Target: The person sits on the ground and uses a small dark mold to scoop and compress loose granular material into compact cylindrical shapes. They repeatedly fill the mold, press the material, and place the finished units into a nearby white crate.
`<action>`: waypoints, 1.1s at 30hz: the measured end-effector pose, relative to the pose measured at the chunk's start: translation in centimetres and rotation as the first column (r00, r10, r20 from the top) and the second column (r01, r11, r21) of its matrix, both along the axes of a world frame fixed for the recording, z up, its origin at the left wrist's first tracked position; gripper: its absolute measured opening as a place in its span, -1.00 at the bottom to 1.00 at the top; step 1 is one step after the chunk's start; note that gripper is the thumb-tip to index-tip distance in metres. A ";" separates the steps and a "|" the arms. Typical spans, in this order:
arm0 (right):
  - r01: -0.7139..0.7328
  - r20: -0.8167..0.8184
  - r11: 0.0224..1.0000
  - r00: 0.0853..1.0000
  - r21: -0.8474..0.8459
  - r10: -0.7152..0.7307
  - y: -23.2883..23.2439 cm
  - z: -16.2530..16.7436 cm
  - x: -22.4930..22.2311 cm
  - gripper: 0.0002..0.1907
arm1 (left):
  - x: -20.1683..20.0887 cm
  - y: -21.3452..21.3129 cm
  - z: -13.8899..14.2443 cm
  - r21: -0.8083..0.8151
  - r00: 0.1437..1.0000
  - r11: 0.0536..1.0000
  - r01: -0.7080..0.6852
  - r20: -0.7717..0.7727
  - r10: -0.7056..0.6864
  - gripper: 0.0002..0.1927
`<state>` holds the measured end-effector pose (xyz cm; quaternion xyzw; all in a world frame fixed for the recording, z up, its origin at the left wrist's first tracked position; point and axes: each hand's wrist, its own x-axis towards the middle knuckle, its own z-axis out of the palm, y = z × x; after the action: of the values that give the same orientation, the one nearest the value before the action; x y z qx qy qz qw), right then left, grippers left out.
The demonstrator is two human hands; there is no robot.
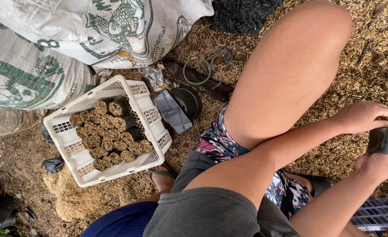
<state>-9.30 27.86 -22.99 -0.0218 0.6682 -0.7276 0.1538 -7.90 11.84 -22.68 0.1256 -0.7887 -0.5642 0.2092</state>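
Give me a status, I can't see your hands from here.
Left hand and right hand both grip a small dark bag. White crate of husk-filled bags sits apart on the husk ground. Bent knee crowds the arms.

From where I watch, my raised knee (290, 66) blocks the straight way between the white crate (156, 125) and both hands, left hand (365, 116) and right hand (380, 166), which sit at the right edge around a dark bag (387, 141). Open husk-covered ground (356, 70) lies right of the knee — free passage there. Left of it the gap is crowded: a phone (173, 111), a dark round reel (188, 100) and the printed sacks (93, 30) wall the top. The crate's top is open — reachable from above.
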 end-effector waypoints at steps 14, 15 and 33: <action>-0.215 -0.132 0.922 0.954 0.322 0.269 -0.5 2.0 1.7 -0.54 | 0.5 -1.3 -0.6 0.278 0.999 0.960 0.029 0.016 -0.035 -0.80; -0.217 -0.212 0.884 0.922 0.415 0.325 -0.8 2.1 2.0 -0.66 | 0.7 -1.4 -0.9 0.324 0.997 0.945 0.046 0.037 -0.062 -0.78; 0.140 0.171 0.776 0.984 -0.614 -0.042 -6.0 8.0 3.8 -0.69 | 1.5 -3.0 2.6 0.201 0.983 0.962 0.185 -0.027 -0.183 -0.80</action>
<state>-5.53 21.84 -14.96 0.0150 0.3767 -0.9138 0.1514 -6.40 8.84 -20.05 0.0702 -0.7343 -0.6593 0.1455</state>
